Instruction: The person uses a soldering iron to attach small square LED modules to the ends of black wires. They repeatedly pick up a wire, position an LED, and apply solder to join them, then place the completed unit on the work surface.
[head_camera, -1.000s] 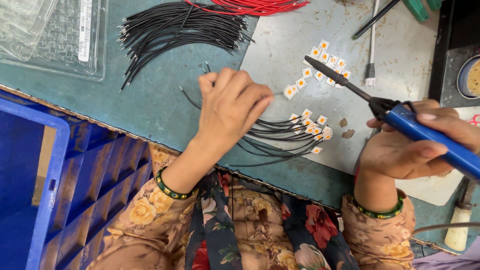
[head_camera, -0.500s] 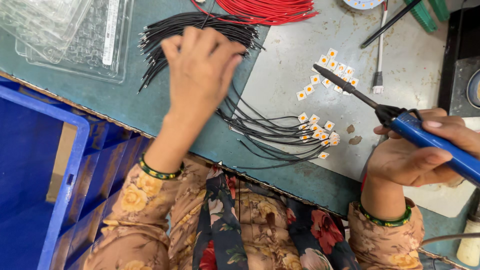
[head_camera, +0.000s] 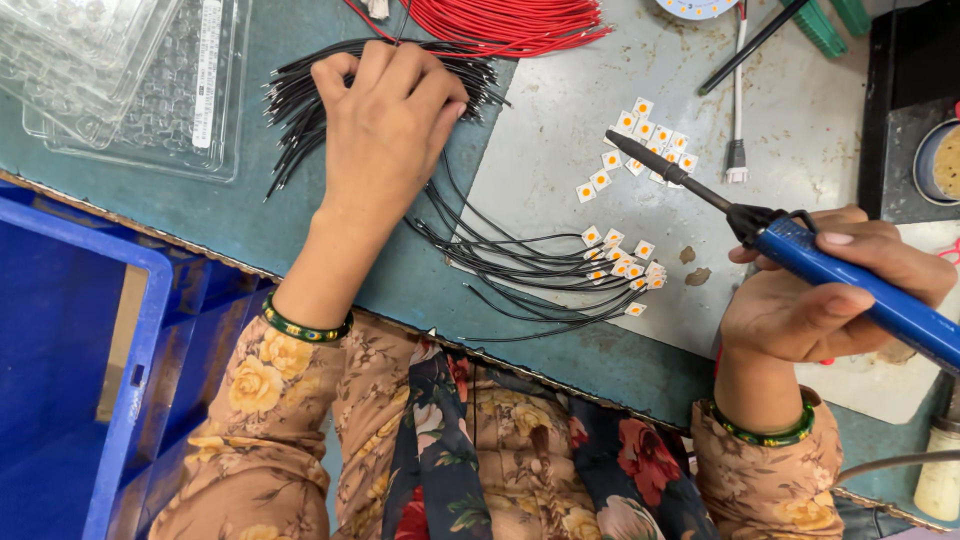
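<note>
Along the near edge of the teal work surface (head_camera: 200, 215), a blue plastic crate (head_camera: 70, 370) stands at the left. Since a moment ago the left hand (head_camera: 385, 125) has reached farther toward the far edge, onto the bundle of thin black wires (head_camera: 295, 95); its fingers (head_camera: 345, 75) curl down over the strands, though whether they grip is unclear. The right hand (head_camera: 820, 295) clasps the blue-handled soldering iron (head_camera: 790, 245), whose dark tip points at small square white chips (head_camera: 640, 130).

The left hand (head_camera: 385, 125) has moved up — from the soldered wires (head_camera: 520, 265) onto the black wire bundle (head_camera: 300, 95)
</note>
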